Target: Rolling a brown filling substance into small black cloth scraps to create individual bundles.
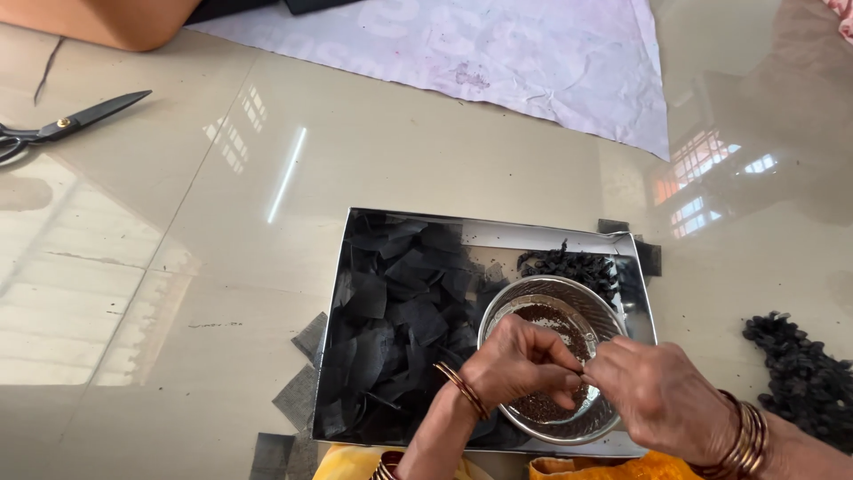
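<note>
Both hands, left hand (520, 364) and right hand (657, 396), pinch something tiny, grip closed, over the steel bowl (604, 307).

Far left on the glossy tiled floor (373, 151), black scissors (62, 126) lie with their blades pointing right. At the far side a pale, creased sheet (533, 53) spreads across the floor, with an orange object (107, 20) just beyond its left corner. Over at the right edge sits a heap of small dark twisted pieces (804, 378), well apart from the scissors, and a few grey fabric squares (298, 396) lie loose on the near floor.
</note>
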